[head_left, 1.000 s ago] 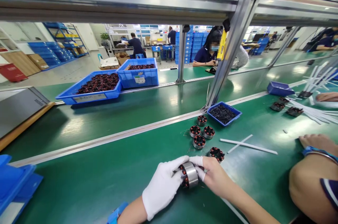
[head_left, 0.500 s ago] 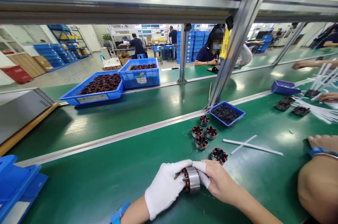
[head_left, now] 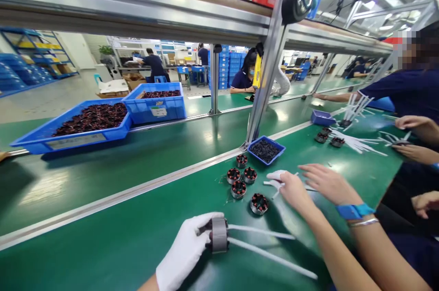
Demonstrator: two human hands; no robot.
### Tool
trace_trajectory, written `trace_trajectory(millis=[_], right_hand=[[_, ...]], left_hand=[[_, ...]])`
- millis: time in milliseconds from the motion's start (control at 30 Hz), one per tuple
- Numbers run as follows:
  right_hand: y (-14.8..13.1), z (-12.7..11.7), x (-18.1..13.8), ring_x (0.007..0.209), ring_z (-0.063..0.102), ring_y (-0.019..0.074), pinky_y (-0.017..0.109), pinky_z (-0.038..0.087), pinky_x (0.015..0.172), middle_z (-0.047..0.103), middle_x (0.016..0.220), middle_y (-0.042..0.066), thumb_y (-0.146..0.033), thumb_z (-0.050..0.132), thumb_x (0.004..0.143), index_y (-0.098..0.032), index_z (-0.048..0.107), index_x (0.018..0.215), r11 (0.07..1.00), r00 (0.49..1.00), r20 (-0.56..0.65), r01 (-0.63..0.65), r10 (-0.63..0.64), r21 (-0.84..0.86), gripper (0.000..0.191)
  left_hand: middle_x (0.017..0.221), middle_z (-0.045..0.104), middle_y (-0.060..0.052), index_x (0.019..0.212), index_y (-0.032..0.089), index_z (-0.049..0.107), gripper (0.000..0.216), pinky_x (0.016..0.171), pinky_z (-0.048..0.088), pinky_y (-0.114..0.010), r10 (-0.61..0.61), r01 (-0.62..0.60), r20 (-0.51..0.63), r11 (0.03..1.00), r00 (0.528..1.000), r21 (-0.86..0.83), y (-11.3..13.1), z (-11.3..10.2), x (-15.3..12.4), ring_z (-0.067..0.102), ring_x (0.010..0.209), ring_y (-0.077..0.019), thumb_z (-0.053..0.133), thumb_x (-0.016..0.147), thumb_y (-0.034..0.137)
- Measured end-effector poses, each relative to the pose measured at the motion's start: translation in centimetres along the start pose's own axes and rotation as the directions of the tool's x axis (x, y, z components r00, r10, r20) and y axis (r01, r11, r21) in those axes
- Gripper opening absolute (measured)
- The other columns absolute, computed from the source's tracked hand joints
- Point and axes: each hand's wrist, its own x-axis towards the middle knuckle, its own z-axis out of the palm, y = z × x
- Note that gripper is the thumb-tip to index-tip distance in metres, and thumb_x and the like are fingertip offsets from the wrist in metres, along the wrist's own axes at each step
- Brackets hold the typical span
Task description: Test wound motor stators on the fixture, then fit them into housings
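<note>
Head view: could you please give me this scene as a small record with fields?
Left hand: white-gloved, gripping a metal-banded ring; two white strips extend from it
Right hand: fingertips white-covered, at loose white strips; grip unclear
Co-worker's hand: beside the right hand
Other rings: five, four clustered, one apart
Blue tray: holds small dark pieces

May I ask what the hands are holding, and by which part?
The left hand holds a motor stator by the end opposite its white tubes; whether the right hand holds anything cannot be told.
</note>
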Motion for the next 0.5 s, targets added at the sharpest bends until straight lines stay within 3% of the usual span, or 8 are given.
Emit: trace_trajectory(millis=[67,167,267,367,500], right_hand=[[2.6,-0.1,1.4,0.085,0.06,0.0185,0.029,0.044,0.079,0.065,0.087,0.007,-0.011,0.048,0.076,-0.018,0.066,0.089,0.986,0.995,-0.013,-0.101,0.1,-0.132,0.023],[4.7,0.8,2.2,0.084,0.059,0.0203,0.03,0.044,0.078,0.064,0.085,0.01,-0.005,0.051,0.069,-0.014,0.066,0.079,0.97,0.991,0.02,-0.123,0.13,-0.21,0.02],[4.6,1.2,1.8,0.087,0.058,0.0224,0.032,0.044,0.077,0.064,0.087,0.011,-0.006,0.048,0.072,-0.014,0.065,0.077,0.954,0.99,0.015,-0.134,0.143,-0.268,0.019],[2.1,-0.1,0.7,0.085,0.059,0.0193,0.031,0.045,0.078,0.065,0.091,0.007,-0.017,0.046,0.08,-0.016,0.062,0.089,0.999,0.997,-0.062,-0.048,0.047,-0.015,0.018],[-4.2,-2.4,-1.8,0.077,0.059,0.014,0.025,0.047,0.073,0.065,0.085,0.002,-0.028,0.051,0.082,-0.02,0.062,0.088,0.892,0.967,0.0,0.234,-0.254,0.387,0.015]], left_hand=[[0.1,0.066,-0.002,0.098,0.019,0.063,0.027,0.084,0.044,-0.027,0.029,-0.029,0.021,1.0,0.999,0.012,0.2,-0.4,0.0,0.057,0.095,-0.0204,0.053,0.073,0.024],[0.1,0.065,-0.005,0.099,0.019,0.062,0.028,0.085,0.044,-0.028,-0.016,0.019,0.039,0.998,0.999,-0.065,0.2,-0.4,0.0,0.057,0.095,-0.0213,0.057,0.073,0.029],[0.114,0.059,-0.01,0.12,0.021,0.049,0.053,0.082,0.047,-0.03,-0.079,0.089,0.048,0.96,0.996,-0.267,0.0,-0.1,-0.1,0.057,0.097,-0.0219,0.063,0.069,0.027],[0.12,0.054,-0.012,0.133,0.027,0.029,0.079,0.063,0.051,-0.029,-0.139,0.159,0.077,0.9,0.987,-0.407,0.1,0.4,0.0,0.06,0.079,-0.0178,0.067,0.064,0.017],[0.111,0.058,-0.012,0.124,0.019,0.041,0.066,0.057,0.05,-0.025,-0.189,0.214,0.1,0.854,0.977,-0.474,0.5,0.7,0.1,0.059,0.069,-0.013,0.067,0.064,0.013]])
